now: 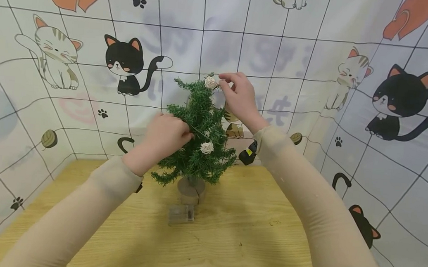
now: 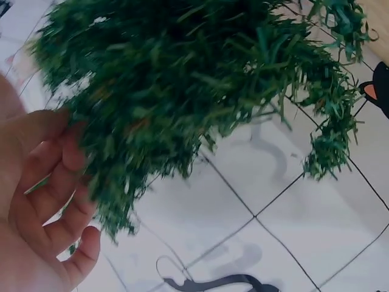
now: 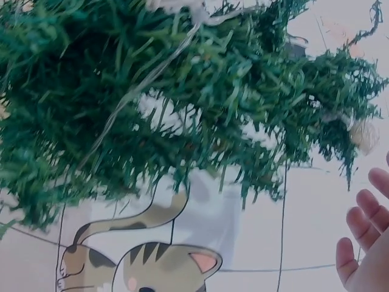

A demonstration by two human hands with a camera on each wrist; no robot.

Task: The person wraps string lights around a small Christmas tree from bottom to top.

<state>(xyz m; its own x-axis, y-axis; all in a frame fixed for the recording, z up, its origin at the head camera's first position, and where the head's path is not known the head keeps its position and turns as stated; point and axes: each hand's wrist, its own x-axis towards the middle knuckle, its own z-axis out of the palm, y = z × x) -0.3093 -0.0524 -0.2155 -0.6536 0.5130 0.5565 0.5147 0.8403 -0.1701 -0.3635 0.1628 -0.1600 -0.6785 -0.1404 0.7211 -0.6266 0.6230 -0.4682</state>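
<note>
A small green artificial Christmas tree [image 1: 200,112] stands upright on a round base [image 1: 191,191]. A thin clear wire [image 3: 130,94] with white woven-ball lights runs over its branches. One ball [image 1: 211,82] sits near the treetop, another ball [image 1: 207,148] lower at the front. My left hand [image 1: 167,133] is at the tree's left side; in the left wrist view its thumb and forefinger pinch the edge of the foliage [image 2: 152,109], fingertips partly hidden. Beside the top ball is my right hand [image 1: 240,95], thumb and forefinger extended close to it, the other fingers loosely bent.
A clear plastic box [image 1: 181,214], perhaps a battery case, lies on the wooden table [image 1: 228,242] before the base. Behind and on both sides hangs a white gridded cloth [image 1: 126,115] printed with cats. Black wrist gear [image 1: 248,153] shows by the right sleeve.
</note>
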